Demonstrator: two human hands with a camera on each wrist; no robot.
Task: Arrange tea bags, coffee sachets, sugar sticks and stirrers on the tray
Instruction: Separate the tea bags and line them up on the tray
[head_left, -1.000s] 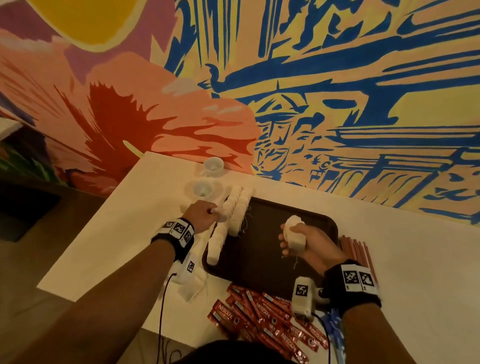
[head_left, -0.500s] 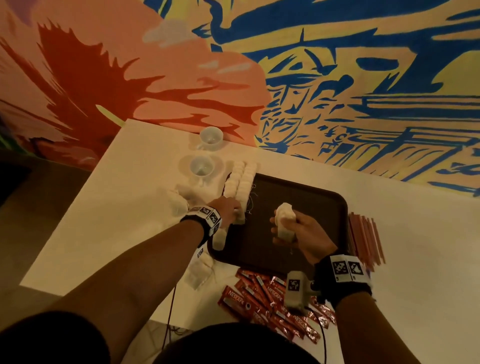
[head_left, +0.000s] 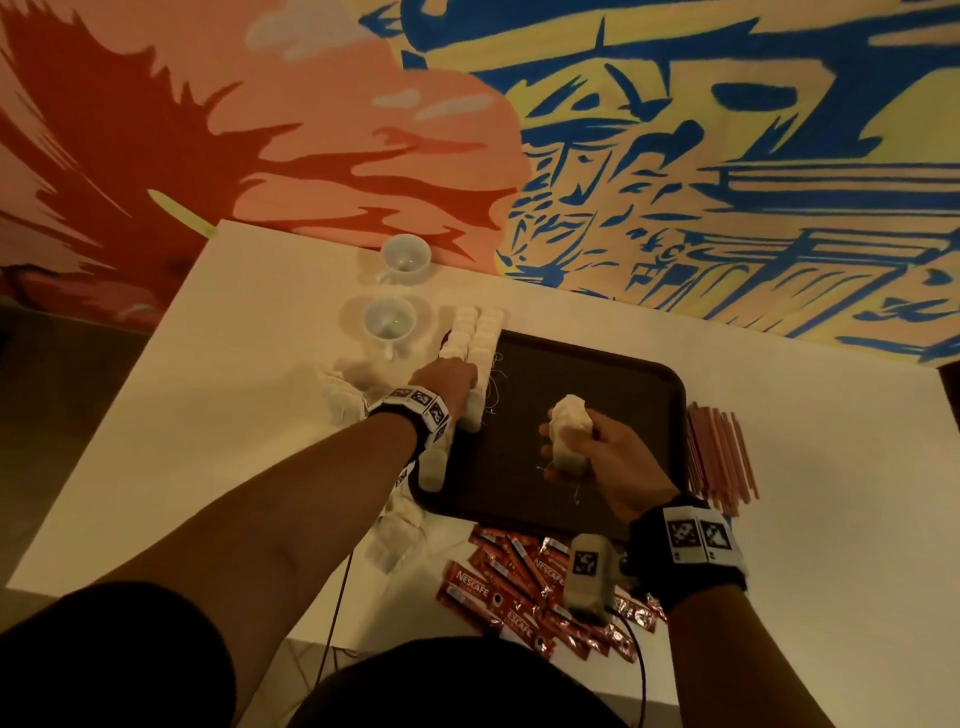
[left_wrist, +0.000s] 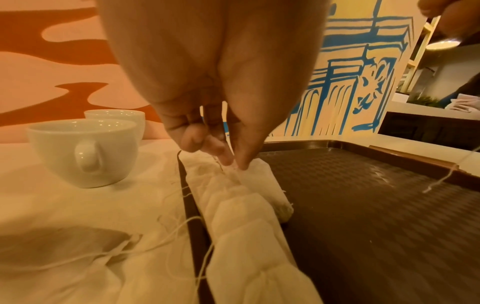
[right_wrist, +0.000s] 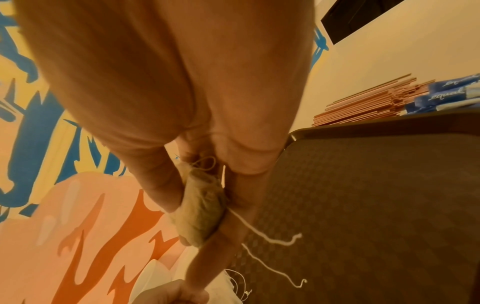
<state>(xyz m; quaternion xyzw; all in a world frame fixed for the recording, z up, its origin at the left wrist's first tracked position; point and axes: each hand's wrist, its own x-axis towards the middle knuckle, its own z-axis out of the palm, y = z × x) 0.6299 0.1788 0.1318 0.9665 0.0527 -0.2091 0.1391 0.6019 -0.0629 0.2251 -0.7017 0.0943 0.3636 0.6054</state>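
Left hand (left_wrist: 221, 123) moved up tea bag row (left_wrist: 241, 216), pinching one — right hand (head_left: 608, 457) grips tea bag bunch (head_left: 569, 431); only wrist view shows blue sachets (right_wrist: 446, 92)

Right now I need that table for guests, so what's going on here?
A person is laying tea bags in rows along the left edge of a brown tray. The left hand pinches a bag in the rows; the right hand holds a bunch of tea bags over the tray's middle. Coffee sachets, stirrers, blue sugar sticks and some loose tea bags lie on the table. Two cups stand by the wall.
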